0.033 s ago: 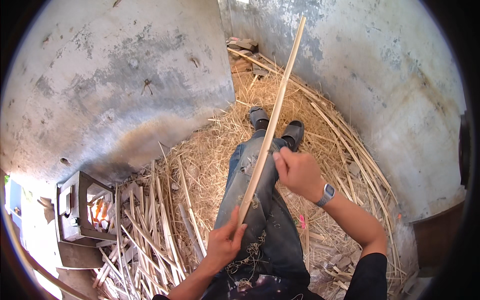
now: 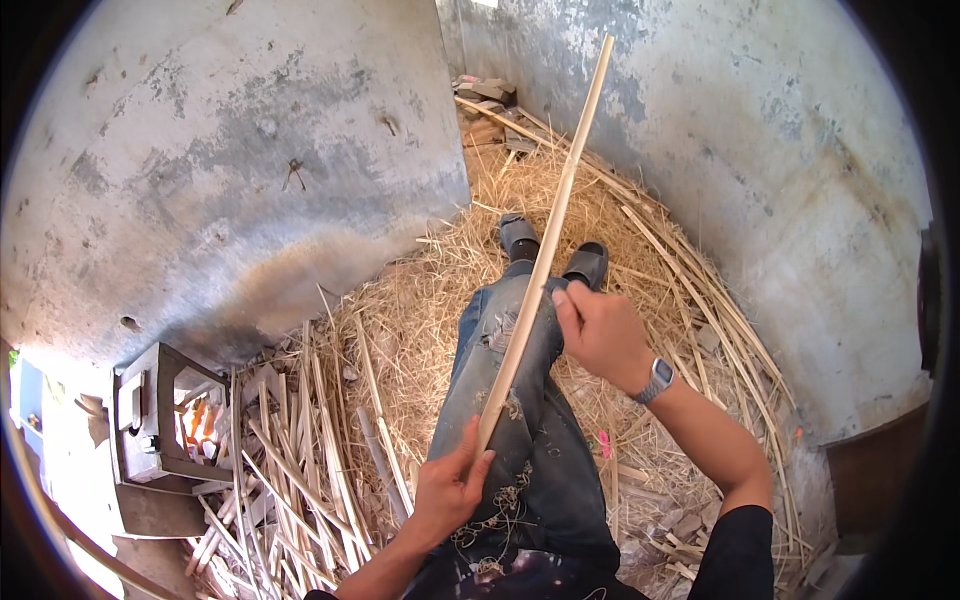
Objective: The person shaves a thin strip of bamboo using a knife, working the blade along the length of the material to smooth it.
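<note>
A long pale strip of split bamboo (image 2: 540, 265) slants across my lap, its far end raised toward the wall. My left hand (image 2: 450, 487) is closed round its near end, thumb and fingers pinching it over my thigh. My right hand (image 2: 605, 338) is closed in a fist beside the strip's middle, at the knee. A small dark tool mostly hidden by the fist shows only its tip, against the strip's right edge. Thin curled shavings (image 2: 500, 510) lie on my dark jeans (image 2: 560, 450).
Straw-like shavings (image 2: 400, 340) cover the floor round my sandals (image 2: 586, 264). Many bamboo strips (image 2: 320, 450) are piled at left, and more lean along the right wall (image 2: 780, 180). A metal-framed heater (image 2: 150, 420) glows orange at far left. A pink scrap (image 2: 604, 444) lies right of my leg.
My right hand has moved slightly up and away along the strip. The left hand and the strip have hardly moved.
</note>
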The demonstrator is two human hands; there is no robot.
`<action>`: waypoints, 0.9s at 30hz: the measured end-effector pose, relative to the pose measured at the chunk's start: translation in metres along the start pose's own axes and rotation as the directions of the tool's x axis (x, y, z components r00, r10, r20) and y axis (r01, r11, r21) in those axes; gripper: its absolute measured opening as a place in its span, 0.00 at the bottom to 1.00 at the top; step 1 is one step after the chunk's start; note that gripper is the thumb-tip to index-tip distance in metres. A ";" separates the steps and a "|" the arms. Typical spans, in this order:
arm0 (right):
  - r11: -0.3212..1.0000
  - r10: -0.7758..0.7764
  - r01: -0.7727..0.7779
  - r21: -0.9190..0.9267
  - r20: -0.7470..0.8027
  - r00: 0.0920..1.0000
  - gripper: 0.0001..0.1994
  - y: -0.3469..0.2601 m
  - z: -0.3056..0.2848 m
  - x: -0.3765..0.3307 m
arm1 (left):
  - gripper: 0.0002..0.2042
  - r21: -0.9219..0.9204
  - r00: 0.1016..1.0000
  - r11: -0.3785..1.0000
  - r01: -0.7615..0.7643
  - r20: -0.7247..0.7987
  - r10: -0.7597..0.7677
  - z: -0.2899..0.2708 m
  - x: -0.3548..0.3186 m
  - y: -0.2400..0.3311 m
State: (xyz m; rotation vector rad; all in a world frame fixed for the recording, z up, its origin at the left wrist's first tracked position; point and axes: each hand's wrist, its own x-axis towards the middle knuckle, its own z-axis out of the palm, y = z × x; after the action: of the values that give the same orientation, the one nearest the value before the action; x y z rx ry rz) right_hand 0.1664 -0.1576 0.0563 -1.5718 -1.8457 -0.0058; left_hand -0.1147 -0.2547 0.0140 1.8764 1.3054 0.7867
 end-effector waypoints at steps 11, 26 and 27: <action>0.994 0.029 -0.027 -0.109 0.017 0.999 0.18 0.023 0.016 0.001 | 0.27 0.036 0.999 0.999 -0.031 0.021 0.031 0.012 -0.008 -0.004; 0.995 -0.053 0.027 0.095 0.284 0.957 0.17 -0.048 0.025 -0.097 | 0.25 -0.056 0.999 0.998 -0.024 0.022 0.025 0.013 -0.003 -0.010; 0.986 -0.072 0.027 0.165 0.274 0.959 0.17 -0.047 0.023 -0.093 | 0.26 -0.127 0.997 0.989 -0.072 0.014 0.074 0.015 -0.003 -0.019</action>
State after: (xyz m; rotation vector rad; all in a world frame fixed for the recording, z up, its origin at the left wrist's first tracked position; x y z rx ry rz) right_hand 0.1152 -0.2405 0.0117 -1.4722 -2.0450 0.3501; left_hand -0.1134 -0.2561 -0.0103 1.8350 1.1535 0.8673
